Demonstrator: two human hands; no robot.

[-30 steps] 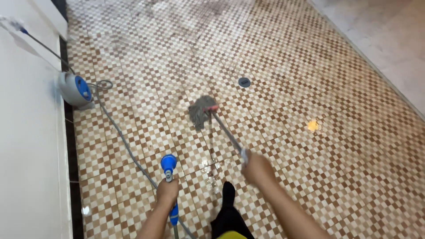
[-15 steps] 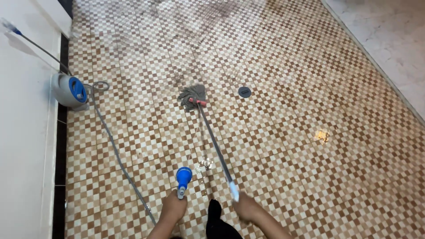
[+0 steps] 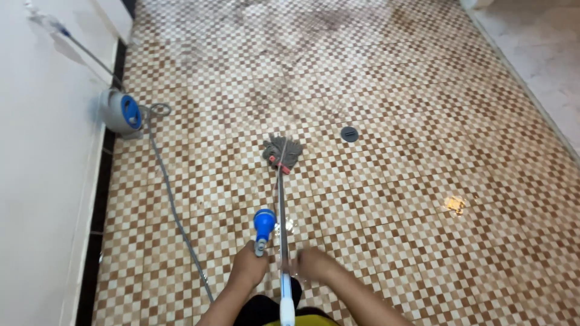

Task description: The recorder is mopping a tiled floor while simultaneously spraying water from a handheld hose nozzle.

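My right hand (image 3: 315,264) grips the metal handle (image 3: 282,214) of a mop, low in the view. The handle runs straight up the picture to a grey string mop head (image 3: 282,150) with a red clamp, lying on the wet checkered tile floor (image 3: 393,199). My left hand (image 3: 249,265) is closed around a blue hose spray nozzle (image 3: 263,222), which points away from me just left of the mop handle. The two hands are close together, almost side by side.
A grey hose (image 3: 171,202) trails from the nozzle to a blue and grey hose reel (image 3: 121,113) by the white wall (image 3: 42,181) on the left. A round dark floor drain (image 3: 349,133) sits right of the mop head. Pale marble flooring (image 3: 538,54) borders the right.
The mop head has slid back toward me and to the right. The handle now points straight ahead, and my right hand has shifted left, close to my left hand.
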